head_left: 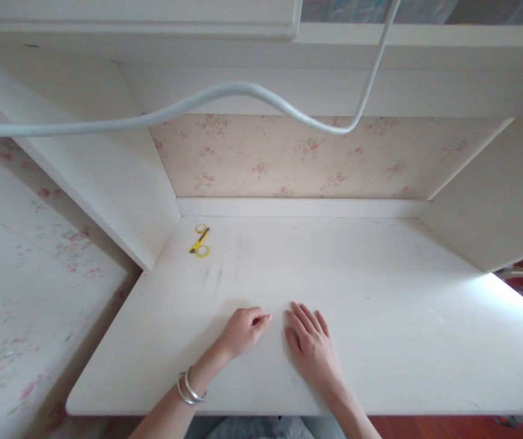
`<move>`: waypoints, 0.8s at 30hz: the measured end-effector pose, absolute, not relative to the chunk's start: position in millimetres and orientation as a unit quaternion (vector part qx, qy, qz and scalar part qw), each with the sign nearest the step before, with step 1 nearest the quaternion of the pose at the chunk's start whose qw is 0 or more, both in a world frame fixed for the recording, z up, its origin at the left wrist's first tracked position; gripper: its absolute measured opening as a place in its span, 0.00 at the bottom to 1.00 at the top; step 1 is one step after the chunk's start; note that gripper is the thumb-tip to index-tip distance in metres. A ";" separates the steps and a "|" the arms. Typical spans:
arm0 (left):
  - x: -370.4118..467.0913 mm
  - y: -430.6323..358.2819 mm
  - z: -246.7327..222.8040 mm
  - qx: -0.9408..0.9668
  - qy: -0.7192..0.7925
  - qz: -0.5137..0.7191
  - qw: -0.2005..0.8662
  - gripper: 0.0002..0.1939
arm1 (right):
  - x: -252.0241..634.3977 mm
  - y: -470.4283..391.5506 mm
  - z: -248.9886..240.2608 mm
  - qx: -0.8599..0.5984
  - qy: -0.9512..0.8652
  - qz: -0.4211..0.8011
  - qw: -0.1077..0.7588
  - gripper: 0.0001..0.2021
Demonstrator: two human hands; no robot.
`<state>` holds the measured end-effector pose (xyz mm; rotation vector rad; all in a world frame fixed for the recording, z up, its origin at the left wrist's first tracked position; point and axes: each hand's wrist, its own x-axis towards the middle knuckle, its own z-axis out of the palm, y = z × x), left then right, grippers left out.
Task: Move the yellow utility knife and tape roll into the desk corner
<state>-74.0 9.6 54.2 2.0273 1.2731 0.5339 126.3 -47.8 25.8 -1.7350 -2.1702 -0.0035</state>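
Observation:
My left hand rests on the white desk with its fingers curled in and the thumb pointing right. Nothing shows in it, and a silver double bangle circles the wrist. A short gap to the right, my right hand lies palm down on the desktop, fingers stretched out and holding nothing. Toward the back left of the desk lies a yellow and black utility knife. Two yellow rings, apparently tape rolls, lie against it: one ring behind, the other ring in front.
A thick white cable crosses the upper view, close to the camera. Panels close the desk in at left and right. A cupboard overhangs the back, above floral wallpaper. Dark smudges mark the desktop.

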 end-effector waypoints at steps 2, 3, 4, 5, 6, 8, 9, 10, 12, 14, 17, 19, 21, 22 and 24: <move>-91.6 31.6 62.4 0.800 0.480 0.209 0.295 0.21 | 126.7 -47.7 25.0 -0.613 -0.768 -0.002 0.185 0.18; -104.0 47.1 67.8 0.804 0.493 0.223 0.246 0.19 | 126.8 -47.5 24.7 -0.613 -0.767 -0.004 0.189 0.17; -118.1 65.2 73.6 0.804 0.513 0.231 0.194 0.18 | 126.8 -47.1 24.6 -0.612 -0.766 -0.005 0.194 0.17; -133.4 85.2 79.3 0.804 0.530 0.226 0.147 0.17 | 126.6 -46.6 24.8 -0.613 -0.765 -0.006 0.198 0.17; -149.2 106.1 84.5 0.804 0.545 0.213 0.107 0.15 | 126.3 -45.9 25.3 -0.615 -0.762 -0.006 0.201 0.17; -178.8 147.3 92.0 0.798 0.578 0.165 0.046 0.14 | 125.3 -44.2 26.9 -0.622 -0.756 -0.005 0.204 0.15; -191.5 165.8 93.7 0.796 0.585 0.151 0.041 0.18 | 124.9 -43.3 27.9 -0.626 -0.752 -0.004 0.205 0.15; -202.2 182.1 93.9 0.795 0.589 0.140 0.039 0.21 | 124.4 -42.4 29.0 -0.630 -0.749 -0.002 0.206 0.15; -217.4 207.4 90.0 0.797 0.591 0.114 0.045 0.25 | 123.9 -40.9 30.9 -0.634 -0.744 0.002 0.210 0.14; -225.4 223.9 81.4 0.802 0.588 0.089 0.056 0.30 | 123.6 -39.9 32.3 -0.635 -0.742 0.004 0.213 0.14; -229.4 239.2 64.9 0.806 0.585 0.058 0.076 0.36 | 123.4 -39.4 34.2 -0.638 -0.740 0.008 0.213 0.14; -230.3 246.9 54.3 0.803 0.588 0.045 0.088 0.37 | 123.2 -39.3 35.5 -0.639 -0.740 0.013 0.210 0.14; -231.3 253.7 45.5 0.798 0.593 0.037 0.098 0.38 | 123.1 -39.3 36.8 -0.641 -0.739 0.020 0.206 0.14; -232.0 256.6 42.0 0.796 0.595 0.035 0.103 0.39 | 123.1 -39.2 37.3 -0.642 -0.738 0.021 0.206 0.14; -233.4 260.7 36.5 0.792 0.599 0.031 0.111 0.39 | 123.1 -38.8 38.1 -0.642 -0.738 0.020 0.208 0.13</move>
